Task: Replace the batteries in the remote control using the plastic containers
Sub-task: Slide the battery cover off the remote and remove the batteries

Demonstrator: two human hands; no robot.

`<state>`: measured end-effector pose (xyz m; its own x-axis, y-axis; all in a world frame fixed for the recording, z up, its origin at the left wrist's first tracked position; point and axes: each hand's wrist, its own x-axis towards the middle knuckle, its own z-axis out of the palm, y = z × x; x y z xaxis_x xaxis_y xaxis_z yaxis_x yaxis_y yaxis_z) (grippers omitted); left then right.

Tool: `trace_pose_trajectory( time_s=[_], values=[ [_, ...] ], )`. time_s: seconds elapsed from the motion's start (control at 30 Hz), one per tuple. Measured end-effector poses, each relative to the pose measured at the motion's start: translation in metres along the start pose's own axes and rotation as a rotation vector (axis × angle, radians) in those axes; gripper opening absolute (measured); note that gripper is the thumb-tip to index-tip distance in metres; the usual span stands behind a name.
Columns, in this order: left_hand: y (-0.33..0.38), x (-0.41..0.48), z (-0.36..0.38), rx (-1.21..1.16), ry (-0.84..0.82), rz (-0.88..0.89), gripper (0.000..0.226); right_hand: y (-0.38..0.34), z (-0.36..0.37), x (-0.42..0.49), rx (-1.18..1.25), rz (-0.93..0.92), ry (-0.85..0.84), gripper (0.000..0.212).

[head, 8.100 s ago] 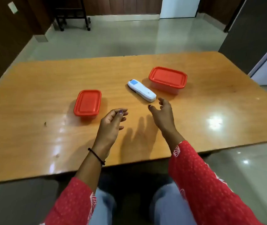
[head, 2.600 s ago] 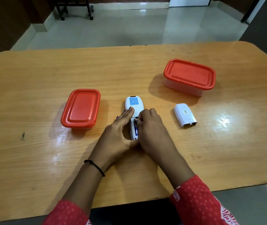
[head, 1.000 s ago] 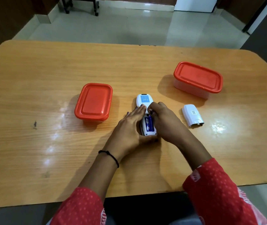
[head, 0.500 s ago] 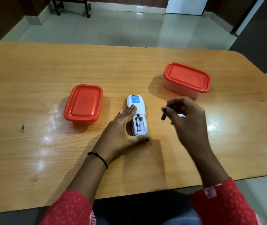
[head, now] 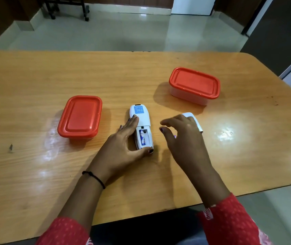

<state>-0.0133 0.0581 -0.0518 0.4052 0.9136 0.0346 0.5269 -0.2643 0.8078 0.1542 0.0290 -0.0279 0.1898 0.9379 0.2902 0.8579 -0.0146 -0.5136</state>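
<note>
Where the wooden surface [head: 35, 82] lies under both hands, the items stand as follows. Remote control [head: 140, 117]: white, face down, back cover off, lengthwise away from the person at the middle of the surface; one blue-and-white battery [head: 142, 137] sits in the left slot of the open compartment, the slot beside it bare. Left hand [head: 123, 144]: laid along the remote's left side, fingers [head: 133, 121] stretched onto its back, thumb pressed at its near end, steadying it against the surface. Right hand [head: 185, 137]: hovering just right of the remote, fingers loosely curled; a small purple object shows at the thumb side, too hidden to identify, so whether the hand grips it cannot be told. Back cover [head: 195, 121]: white, lying on the surface, partly hidden behind the right hand. Left container [head: 80, 117]: red lid shut, left of the remote. Right container [head: 194, 84]: clear body, red lid shut, farther off to the right.
</note>
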Motion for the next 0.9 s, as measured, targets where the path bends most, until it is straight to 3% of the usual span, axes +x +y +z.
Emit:
trace_pose_trajectory(
  time_s=[0.13, 0.37, 0.67, 0.73, 0.9],
  values=[
    [-0.005, 0.003, 0.001, -0.049, 0.002, -0.014, 0.091, -0.022, 0.021, 0.013, 0.06, -0.078, -0.134, 0.02],
    [-0.007, 0.006, 0.003, -0.031, 0.007, 0.014, 0.089, -0.025, 0.025, 0.013, -0.013, -0.133, -0.144, 0.017],
    [-0.007, 0.008, 0.003, -0.022, 0.006, -0.001, 0.091, -0.03, 0.037, 0.021, -0.189, -0.163, -0.276, 0.025],
    [-0.006, 0.007, 0.002, -0.041, 0.01, -0.005, 0.09, -0.033, 0.036, 0.022, -0.141, -0.16, -0.268, 0.029],
    [-0.001, 0.005, -0.001, -0.036, 0.035, -0.002, 0.079, -0.043, 0.024, 0.007, 0.071, -0.171, -0.301, 0.01]
  ],
)
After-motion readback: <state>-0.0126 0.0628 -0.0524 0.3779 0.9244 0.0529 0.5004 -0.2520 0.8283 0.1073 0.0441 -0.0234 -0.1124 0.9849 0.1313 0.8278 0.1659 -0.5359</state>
